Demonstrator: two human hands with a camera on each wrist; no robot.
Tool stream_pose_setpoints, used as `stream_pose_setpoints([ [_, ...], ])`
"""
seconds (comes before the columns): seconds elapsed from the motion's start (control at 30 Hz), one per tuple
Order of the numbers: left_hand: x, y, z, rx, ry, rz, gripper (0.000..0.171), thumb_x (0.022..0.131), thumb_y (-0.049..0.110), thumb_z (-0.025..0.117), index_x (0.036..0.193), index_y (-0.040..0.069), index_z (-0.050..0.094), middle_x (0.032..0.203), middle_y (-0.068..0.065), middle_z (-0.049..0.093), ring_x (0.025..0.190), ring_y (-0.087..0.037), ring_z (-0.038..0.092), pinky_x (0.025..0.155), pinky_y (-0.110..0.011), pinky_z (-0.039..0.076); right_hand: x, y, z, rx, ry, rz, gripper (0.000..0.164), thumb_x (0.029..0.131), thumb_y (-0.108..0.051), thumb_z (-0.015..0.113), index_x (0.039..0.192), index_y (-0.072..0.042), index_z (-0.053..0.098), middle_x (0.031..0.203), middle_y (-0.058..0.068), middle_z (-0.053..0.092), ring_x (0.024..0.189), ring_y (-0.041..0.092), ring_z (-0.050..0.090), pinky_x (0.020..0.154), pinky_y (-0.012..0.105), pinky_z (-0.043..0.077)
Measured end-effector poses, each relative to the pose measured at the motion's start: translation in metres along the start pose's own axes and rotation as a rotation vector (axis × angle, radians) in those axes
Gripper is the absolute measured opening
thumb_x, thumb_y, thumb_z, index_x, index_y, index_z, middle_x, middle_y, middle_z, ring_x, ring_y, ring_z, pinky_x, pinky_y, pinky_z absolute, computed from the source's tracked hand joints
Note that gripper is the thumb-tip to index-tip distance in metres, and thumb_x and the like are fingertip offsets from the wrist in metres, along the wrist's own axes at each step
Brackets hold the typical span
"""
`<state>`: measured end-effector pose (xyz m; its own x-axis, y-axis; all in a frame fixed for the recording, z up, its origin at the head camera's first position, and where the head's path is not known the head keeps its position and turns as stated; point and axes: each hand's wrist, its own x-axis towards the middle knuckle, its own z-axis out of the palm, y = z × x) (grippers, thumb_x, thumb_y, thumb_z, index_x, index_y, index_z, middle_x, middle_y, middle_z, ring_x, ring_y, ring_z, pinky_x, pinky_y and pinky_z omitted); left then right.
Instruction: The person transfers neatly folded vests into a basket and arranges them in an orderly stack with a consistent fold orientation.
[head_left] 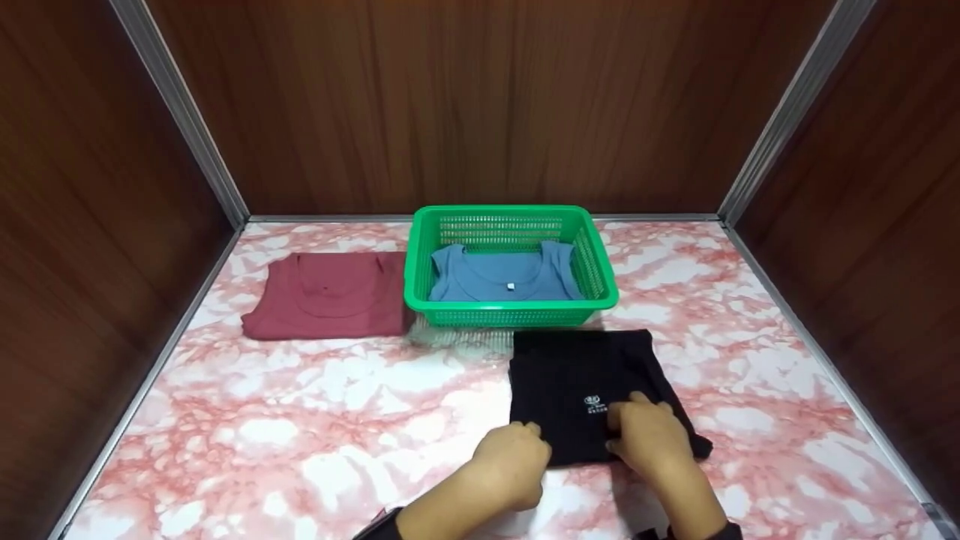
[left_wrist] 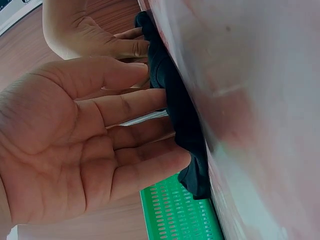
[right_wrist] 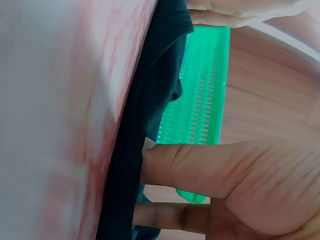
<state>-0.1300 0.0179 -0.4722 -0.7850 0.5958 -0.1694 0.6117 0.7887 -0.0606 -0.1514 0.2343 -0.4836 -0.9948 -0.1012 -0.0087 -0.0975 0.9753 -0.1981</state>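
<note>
The pink and white tabletop (head_left: 337,420) holds everything. At the back of it is a green basket (head_left: 517,306) with lots of little holes. One blue top (head_left: 487,270) lies folded inside, neck side up, so that one looks done. It covers most of the bottom, so I can't tell if anything is under it.

The black shirt (head_left: 562,375) is the one being worked on. It lies on the tabletop, in front of the basket and a bit to the right, out of the basket. It is already a flat, boxy shape, so the folding looks almost done. The near right corner sticks out and may need tidying.

The red top (head_left: 322,300) is flat and folded too, just left of the basket, not in it.

Both hands have their fingers mostly straight, touching the black shirt without gripping it. The left hand (head_left: 516,463) is at its near left corner, and the right hand (head_left: 651,439) rests by the small white print (head_left: 595,405).
</note>
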Motion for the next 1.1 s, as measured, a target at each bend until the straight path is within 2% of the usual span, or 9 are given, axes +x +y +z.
stream_pose_setpoints([
  [0.17,-0.004,-0.002,0.001,0.002,0.016,-0.001,0.029,0.078,0.028,0.078,0.104,0.017,0.077,0.109,-0.001,0.070,0.092,-0.018,0.066,0.074,-0.032,0.061,0.000,-0.005,0.001,0.009,0.012,0.004,0.028,0.071,-0.017,0.091,0.076,-0.019,0.063,0.096,0.008,0.061,0.079,0.035,0.056,0.060,0.049,0.050],
  [0.4,-0.008,-0.005,0.002,0.045,0.028,-0.004,0.036,0.079,0.030,0.076,0.112,0.016,0.076,0.122,-0.003,0.070,0.102,-0.020,0.068,0.076,-0.032,0.061,0.001,-0.012,0.001,0.001,0.008,-0.002,0.028,0.071,-0.017,0.091,0.076,-0.019,0.063,0.099,0.011,0.062,0.080,0.036,0.056,0.060,0.050,0.051],
  [0.57,-0.011,-0.008,0.002,0.014,0.034,-0.008,0.032,0.079,0.028,0.076,0.109,0.015,0.077,0.110,-0.003,0.070,0.094,-0.019,0.067,0.073,-0.033,0.061,0.002,-0.015,0.001,-0.010,0.007,-0.003,0.028,0.071,-0.017,0.091,0.076,-0.019,0.063,0.097,0.010,0.060,0.079,0.035,0.055,0.059,0.049,0.050],
  [0.8,-0.014,-0.012,0.004,0.012,0.019,0.020,0.035,0.080,0.029,0.077,0.113,0.016,0.075,0.113,-0.002,0.070,0.098,-0.018,0.067,0.076,-0.030,0.061,0.003,-0.019,0.002,-0.011,-0.008,0.002,0.028,0.072,-0.017,0.090,0.075,-0.018,0.062,0.097,0.010,0.060,0.080,0.035,0.055,0.059,0.049,0.050],
  [0.97,-0.015,-0.014,0.005,0.003,0.028,0.019,0.035,0.078,0.028,0.078,0.111,0.015,0.076,0.111,-0.002,0.069,0.095,-0.018,0.067,0.076,-0.030,0.060,0.003,-0.020,0.004,-0.001,-0.008,0.009,0.028,0.072,-0.017,0.090,0.075,-0.019,0.062,0.098,0.010,0.060,0.081,0.036,0.055,0.060,0.050,0.050],
  [1.1,-0.016,-0.015,0.005,0.006,0.011,0.013,0.035,0.080,0.027,0.077,0.112,0.016,0.075,0.113,-0.002,0.069,0.096,-0.018,0.066,0.077,-0.030,0.060,0.003,-0.021,0.005,0.006,0.010,0.005,0.030,0.071,-0.017,0.091,0.075,-0.018,0.061,0.095,0.009,0.059,0.080,0.036,0.056,0.060,0.050,0.050],
])
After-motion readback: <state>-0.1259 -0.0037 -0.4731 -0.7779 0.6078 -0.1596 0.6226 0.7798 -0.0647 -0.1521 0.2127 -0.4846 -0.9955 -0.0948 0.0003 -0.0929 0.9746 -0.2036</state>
